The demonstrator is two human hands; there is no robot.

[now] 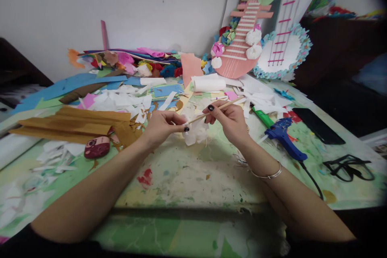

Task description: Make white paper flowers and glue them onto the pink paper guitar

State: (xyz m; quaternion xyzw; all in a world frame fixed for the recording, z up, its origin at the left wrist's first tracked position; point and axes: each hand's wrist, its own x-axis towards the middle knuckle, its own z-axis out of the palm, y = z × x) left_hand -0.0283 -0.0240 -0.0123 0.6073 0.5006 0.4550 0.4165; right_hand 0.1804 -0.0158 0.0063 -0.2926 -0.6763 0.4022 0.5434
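Over the middle of the table my left hand [169, 124] pinches a bit of white paper at the tip of a thin wooden stick [198, 118]. My right hand [226, 120] grips that stick further up, its upper end slanting out past the fingers to the right. A ruffled, translucent white paper piece [193, 135] hangs just below and behind the fingertips. Whether it is joined to the stick I cannot tell. A silver bangle circles the right wrist.
A blue glue gun [284, 137] with a cord, a black phone [319, 125] and folded glasses [349, 168] lie on the right. Brown crepe paper [69, 123], a maroon case [96, 147] and white scraps [121, 98] cover the left. Paper instruments [238, 44] lean at the back.
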